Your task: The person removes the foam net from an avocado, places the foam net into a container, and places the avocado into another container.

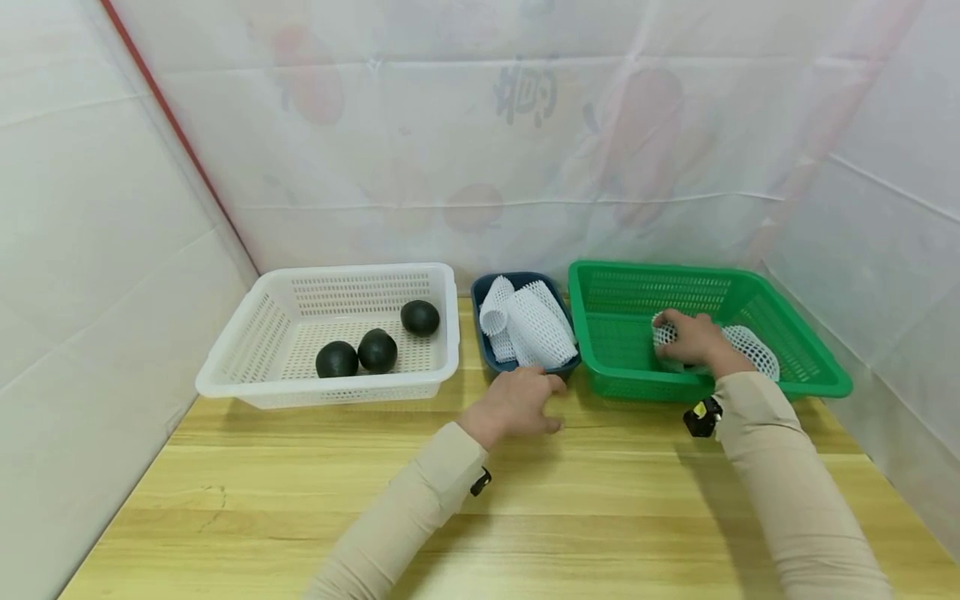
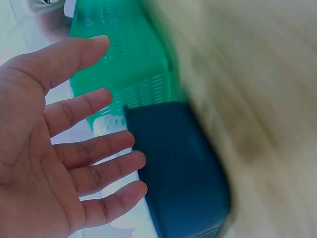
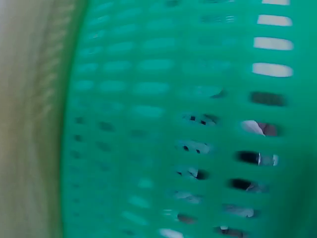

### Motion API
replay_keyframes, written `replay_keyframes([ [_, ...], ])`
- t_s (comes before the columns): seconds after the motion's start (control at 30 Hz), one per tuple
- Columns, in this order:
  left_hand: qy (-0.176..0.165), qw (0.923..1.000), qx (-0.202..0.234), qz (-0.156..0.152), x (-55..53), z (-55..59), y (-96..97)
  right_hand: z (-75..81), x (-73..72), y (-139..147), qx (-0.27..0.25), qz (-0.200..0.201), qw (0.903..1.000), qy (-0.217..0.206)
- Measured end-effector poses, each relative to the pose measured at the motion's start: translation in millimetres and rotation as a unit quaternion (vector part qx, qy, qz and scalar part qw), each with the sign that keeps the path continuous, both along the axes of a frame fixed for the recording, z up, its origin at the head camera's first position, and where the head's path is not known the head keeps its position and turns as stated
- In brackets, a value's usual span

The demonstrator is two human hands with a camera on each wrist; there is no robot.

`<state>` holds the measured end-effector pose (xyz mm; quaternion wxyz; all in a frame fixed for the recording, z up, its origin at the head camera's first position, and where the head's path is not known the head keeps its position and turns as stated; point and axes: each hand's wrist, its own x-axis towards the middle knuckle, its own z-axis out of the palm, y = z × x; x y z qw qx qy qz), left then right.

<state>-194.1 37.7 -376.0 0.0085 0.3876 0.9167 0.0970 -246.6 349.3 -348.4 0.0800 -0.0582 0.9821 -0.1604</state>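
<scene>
My right hand (image 1: pixel 693 342) reaches into the green basket (image 1: pixel 817 375) and holds a dark round fruit in a white foam net sleeve (image 1: pixel 664 335) near its floor. Another netted fruit (image 1: pixel 752 352) lies just right of that hand. In the right wrist view the basket's slotted wall (image 3: pixel 163 99) hides the hand and the fruit. My left hand (image 1: pixel 517 400), fingers spread, hovers at the front of the small dark blue basket (image 2: pixel 178 168). Its palm (image 2: pixel 29 183) holds nothing. White foam net sleeves (image 1: pixel 538 327) lie in the blue basket.
On the left stands a white basket (image 1: pixel 217 375) with dark round fruits (image 1: pixel 377 351) in it. All three baskets stand in a row at the back of the wooden table (image 1: pixel 600 517). White sheeting (image 1: pixel 480 150) hangs behind and at both sides.
</scene>
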Motion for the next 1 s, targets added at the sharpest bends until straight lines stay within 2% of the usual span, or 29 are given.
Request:
replay_keyframes([
  [0.13,-0.003,1.0000,0.000,0.001,-0.5,5.4,-1.4,10.8,2.4,-6,0.007,0.013,0.9997,0.018],
  [0.37,-0.014,0.9999,-0.008,0.003,-0.5,6.3,-0.4,13.1,1.9,-10,0.003,0.013,0.9998,0.013],
  [0.73,0.001,0.9999,0.010,0.004,2.7,11.7,-7.9,16.9,1.3,-14,0.014,0.025,0.9989,0.038],
  [1.0,0.016,0.9995,0.026,0.003,4.2,13.4,-16.5,22.2,8.2,-22,0.012,0.039,0.9976,0.055],
])
